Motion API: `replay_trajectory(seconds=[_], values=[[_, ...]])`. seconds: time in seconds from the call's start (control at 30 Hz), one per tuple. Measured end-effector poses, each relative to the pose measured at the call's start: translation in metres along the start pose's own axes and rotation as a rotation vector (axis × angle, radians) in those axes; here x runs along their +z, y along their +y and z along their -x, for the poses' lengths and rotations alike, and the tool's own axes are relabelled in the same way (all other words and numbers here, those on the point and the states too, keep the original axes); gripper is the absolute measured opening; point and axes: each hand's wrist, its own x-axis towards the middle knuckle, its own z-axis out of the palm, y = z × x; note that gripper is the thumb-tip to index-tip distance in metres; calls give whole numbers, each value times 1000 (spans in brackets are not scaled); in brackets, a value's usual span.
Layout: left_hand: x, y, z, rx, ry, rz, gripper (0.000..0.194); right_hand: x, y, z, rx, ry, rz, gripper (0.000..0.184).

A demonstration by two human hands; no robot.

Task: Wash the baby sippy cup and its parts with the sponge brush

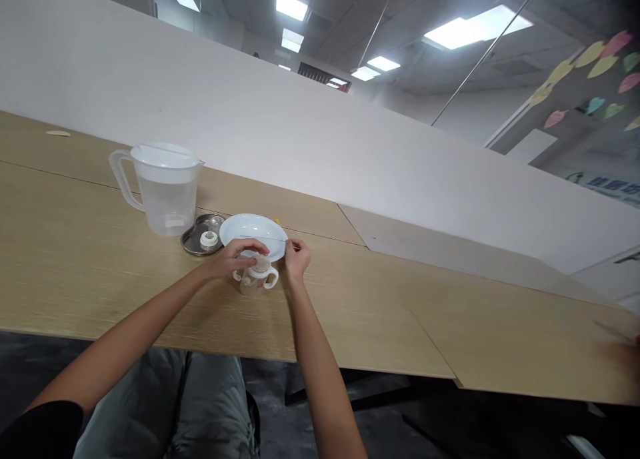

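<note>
A clear two-handled baby bottle point(253, 285) with a white collar stands upright on the table in front of me. My left hand point(240, 255) curves over its top, thumb and fingers around the cap area, hiding part of it. My right hand point(297, 255) is just right of the bottle, fingertips pinched on a thin, wire-like rod point(267, 239). The rod reaches leftward over a white oval bowl point(233, 231) behind the bottle. What tips the rod is too small to tell.
A lidded translucent pitcher point(167, 195) stands at back left. Beside it, a dark metal tray point(189, 243) holds a white ring-shaped bottle part point(209, 239). A small yellow thing point(277, 221) shows behind the bowl. A white partition point(280, 145) backs the table point(360, 312). A blurred shape is at far right.
</note>
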Motion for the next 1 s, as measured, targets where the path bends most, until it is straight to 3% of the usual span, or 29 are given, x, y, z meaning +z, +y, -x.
replay_trajectory(seconds=[0.1, 0.17, 0.27, 0.37, 0.47, 0.57, 0.77, 1.0], values=[[2, -1, -1, -3, 83, 31, 32, 0, -1, 0, 1, 7, 17, 22], [-1, -4, -2, 14, 265, -2, 29, 0, -1, -1, 0, 11, 35, 23], [-16, -12, -3, 64, 630, -163, 26, 0, 0, -2, 8, 10, 45, 23], [-43, -21, 0, 74, 800, -449, 21, 0, 1, -3, 2, 16, 48, 24], [-67, -30, 5, -29, 789, -795, 23, 0, 3, -2, 1, 27, 42, 25], [-79, -39, 9, -215, 696, -1057, 28, 0, 3, -2, 10, 32, 26, 28], [-75, -52, 11, -407, 463, -1369, 32, -2, 2, -2, 13, 38, 25, 29], [-73, -49, 11, -530, 402, -1468, 27, -3, -2, 0, 5, 31, 30, 28]])
